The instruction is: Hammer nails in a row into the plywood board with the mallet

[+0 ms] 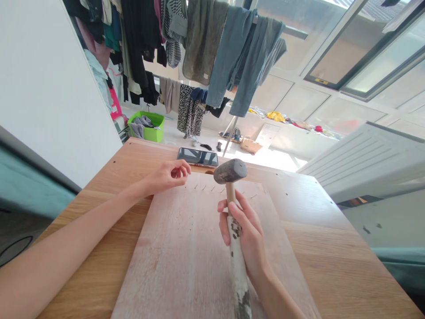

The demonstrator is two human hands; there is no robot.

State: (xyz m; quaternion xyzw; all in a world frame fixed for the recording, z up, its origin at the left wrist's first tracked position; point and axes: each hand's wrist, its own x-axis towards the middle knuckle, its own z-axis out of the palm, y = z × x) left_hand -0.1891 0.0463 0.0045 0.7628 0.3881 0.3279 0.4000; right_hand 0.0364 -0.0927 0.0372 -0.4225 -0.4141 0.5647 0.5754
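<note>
My right hand point(244, 226) is wrapped around the worn, white-coated handle of a hammer point(230, 171), which stands upright with its dark grey cylindrical head on top. A pale wooden board point(186, 248) lies under both hands. Along the board's far part, several thin nails point(212, 188) stand in a row, some of them leaning. At the left end of this row is my left hand point(172, 175), its fingers curled and the thumb and fingertips close together. Whatever those fingers hold, if anything, is too small to make out. The hammer hides part of the row.
The board rests on a brown wooden table point(96, 212). A phone point(197, 156) lies at the table's far edge. Beyond are hanging clothes point(245, 57), a green basket point(154, 133) on the floor, and a white ribbed panel point(361, 159) at the right.
</note>
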